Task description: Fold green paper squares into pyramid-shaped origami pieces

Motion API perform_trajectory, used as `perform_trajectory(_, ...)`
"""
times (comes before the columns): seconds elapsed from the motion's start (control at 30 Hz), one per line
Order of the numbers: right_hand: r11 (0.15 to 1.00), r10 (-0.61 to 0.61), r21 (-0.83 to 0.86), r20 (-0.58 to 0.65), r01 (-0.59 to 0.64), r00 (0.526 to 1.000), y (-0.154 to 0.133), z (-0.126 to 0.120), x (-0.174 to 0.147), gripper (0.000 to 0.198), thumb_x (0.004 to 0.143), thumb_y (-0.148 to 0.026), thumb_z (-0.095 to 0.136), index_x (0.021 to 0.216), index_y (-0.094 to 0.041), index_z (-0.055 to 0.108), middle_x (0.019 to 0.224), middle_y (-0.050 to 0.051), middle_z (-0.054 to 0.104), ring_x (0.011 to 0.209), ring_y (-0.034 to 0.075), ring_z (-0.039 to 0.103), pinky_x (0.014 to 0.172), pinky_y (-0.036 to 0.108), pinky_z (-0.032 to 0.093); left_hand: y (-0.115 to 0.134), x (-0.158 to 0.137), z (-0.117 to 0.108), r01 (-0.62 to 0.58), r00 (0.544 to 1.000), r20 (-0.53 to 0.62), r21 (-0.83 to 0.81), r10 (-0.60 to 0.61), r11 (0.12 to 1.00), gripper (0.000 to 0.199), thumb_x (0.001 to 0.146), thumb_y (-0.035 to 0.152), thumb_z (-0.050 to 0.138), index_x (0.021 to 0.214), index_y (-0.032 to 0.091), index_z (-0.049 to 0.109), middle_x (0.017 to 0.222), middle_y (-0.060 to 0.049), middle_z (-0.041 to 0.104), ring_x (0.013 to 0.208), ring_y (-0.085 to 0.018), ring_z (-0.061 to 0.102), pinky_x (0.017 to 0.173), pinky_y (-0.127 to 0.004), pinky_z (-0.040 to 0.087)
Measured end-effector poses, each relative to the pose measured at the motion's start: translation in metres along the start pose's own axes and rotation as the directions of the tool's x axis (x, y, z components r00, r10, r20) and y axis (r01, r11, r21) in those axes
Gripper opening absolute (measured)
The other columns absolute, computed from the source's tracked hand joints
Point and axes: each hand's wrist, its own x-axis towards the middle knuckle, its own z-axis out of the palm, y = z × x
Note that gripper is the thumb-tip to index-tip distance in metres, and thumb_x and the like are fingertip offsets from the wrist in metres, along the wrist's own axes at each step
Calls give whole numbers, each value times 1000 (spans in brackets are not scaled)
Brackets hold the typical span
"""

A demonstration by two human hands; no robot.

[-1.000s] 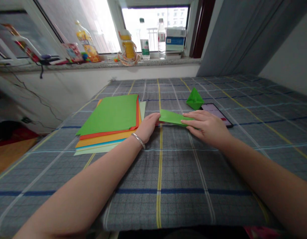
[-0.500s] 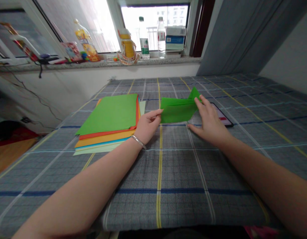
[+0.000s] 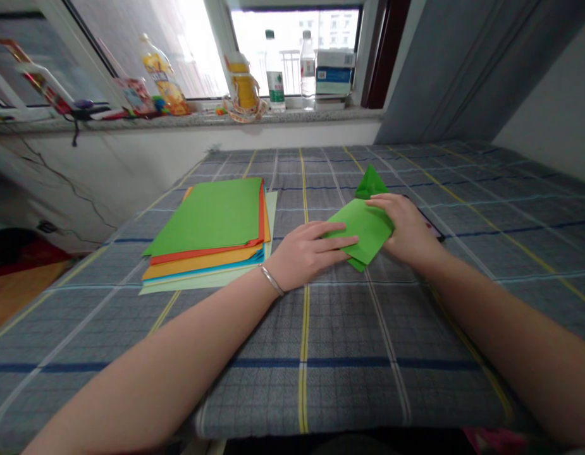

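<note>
A folded square of green paper (image 3: 363,230) is between my two hands, turned cornerwise, with a second layer showing under its near corner. My left hand (image 3: 311,253), with a silver bangle at the wrist, grips its left side; the fingers stretch over the top and the thumb is hidden. At the right edge, my right hand (image 3: 406,230) has its fingertips on the upper face and is closed on the paper. Just behind stands a small green folded paper triangle (image 3: 370,182), apart from my hands.
Left of my hands lies a stack of coloured paper sheets (image 3: 207,215), green on top. A phone (image 3: 432,229) is partly hidden behind my right hand. Bottles, a yellow cup (image 3: 245,88) and boxes (image 3: 334,72) line the windowsill. A checked cloth (image 3: 254,392) covers the table.
The green paper has turned from edge-on to cornerwise, its face now upward, and come nearer. My left hand has moved right with fingers over it; the triangle behind shows more fully.
</note>
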Motion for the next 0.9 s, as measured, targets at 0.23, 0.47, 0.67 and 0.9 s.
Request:
perform_trajectory(0.23,998,-49,-9,297,55,954,4,11,-9,72,72,-17,60,142,-20,43,140,14,52,128,30,48,106,54,40,-1,-3,10,21,971,235,79,-40,997,35,97,28,45,129,23,59,147,-7,48,115,-23,62,96,-39,52)
perform_trajectory(0.47,997,1,-71,291,21,957,2,8,-9,90,72,-23,66,152,-24,25,150,16,39,139,36,35,112,62,29,-5,-4,15,320,928,184,55,-324,946,39,95,27,49,132,17,56,133,-14,59,114,-23,61,101,-40,48)
perform_trajectory(0.67,995,-23,-93,183,41,983,-11,0,-6,108,71,-25,72,156,-27,5,160,14,18,146,41,15,114,64,21,-9,-3,19,463,876,150,3,-459,886,48,86,23,59,133,14,54,113,-12,69,103,-24,64,96,-40,49)
perform_trajectory(0.9,984,-156,-31,323,175,933,-20,-2,-5,71,77,-21,67,144,-27,45,150,12,41,143,36,26,112,60,30,-15,-4,19,611,788,170,-86,-592,787,50,84,25,62,132,14,57,109,-12,70,99,-25,64,92,-38,50)
